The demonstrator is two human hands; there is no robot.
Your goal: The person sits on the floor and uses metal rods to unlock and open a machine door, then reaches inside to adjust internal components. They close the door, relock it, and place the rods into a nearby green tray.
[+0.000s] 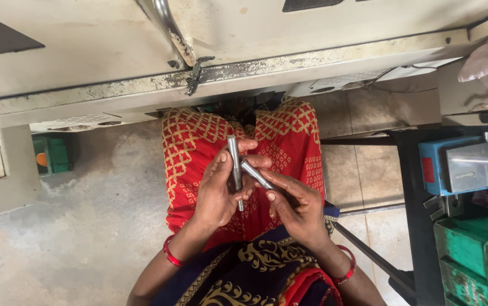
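Left hand [216, 190] pinches a metal pin [235, 170] upright between thumb and fingers, closed on it so its length shows. Right hand [296, 205] grips a second metal pin [255, 174], slanted, its upper end touching the upright one near mid-length, as if compared or fitted. Both sit over the lap in red patterned cloth [193, 144], below the edge of a worn grey surface [85, 51]. Green crates [473, 255] stand at right.
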